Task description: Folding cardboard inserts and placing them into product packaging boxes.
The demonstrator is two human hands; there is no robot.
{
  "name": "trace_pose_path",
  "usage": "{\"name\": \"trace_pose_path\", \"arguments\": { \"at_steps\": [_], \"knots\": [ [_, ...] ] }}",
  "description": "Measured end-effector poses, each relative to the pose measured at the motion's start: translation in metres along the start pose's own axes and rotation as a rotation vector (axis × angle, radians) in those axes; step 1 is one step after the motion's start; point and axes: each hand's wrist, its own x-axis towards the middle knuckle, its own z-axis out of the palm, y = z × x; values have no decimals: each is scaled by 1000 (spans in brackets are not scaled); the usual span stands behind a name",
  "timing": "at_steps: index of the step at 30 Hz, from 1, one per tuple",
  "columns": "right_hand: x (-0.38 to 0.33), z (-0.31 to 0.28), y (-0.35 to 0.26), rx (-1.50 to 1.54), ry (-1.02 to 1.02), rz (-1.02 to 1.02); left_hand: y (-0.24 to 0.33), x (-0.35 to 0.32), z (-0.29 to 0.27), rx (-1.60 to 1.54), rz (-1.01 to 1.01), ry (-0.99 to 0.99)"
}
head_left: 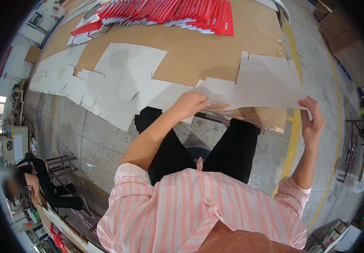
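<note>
A die-cut white card sheet [270, 80] with slots and tabs lies at the near right of the table, its near right corner lifted. My right hand [312, 118] pinches that corner between thumb and fingers. To the left, my left hand [190, 104] is closed, fingers curled at the table's near edge beside a smaller white card piece [219, 89]. The fingertips are slightly blurred, and what they hold is hidden. More flat white card sheets [121, 69] overlap to the left of my left hand, some overhanging the table edge.
The brown-topped table [203, 59] bears a fanned row of red-and-white folded cards [169, 12] at its far side. Clear film [275, 120] covers its near right corner. Another person [34, 181] sits at the lower left. Brown cartons [344, 33] stand at the far right.
</note>
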Motion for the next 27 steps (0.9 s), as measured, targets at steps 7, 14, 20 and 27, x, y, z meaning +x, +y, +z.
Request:
{"name": "trace_pose_path", "arguments": {
  "at_steps": [7,14,20,27],
  "knots": [
    [46,20,-80,-323,-116,-338,-5,29,32,-480,-93,-25],
    [63,72,-121,-518,-377,-516,-7,13,40,-283,187,150],
    [45,71,-110,-497,-151,-536,0,29,99,-119,291,379],
    [-34,147,-6,99,190,128,35,63,138,-202,12,306]
  ]
}}
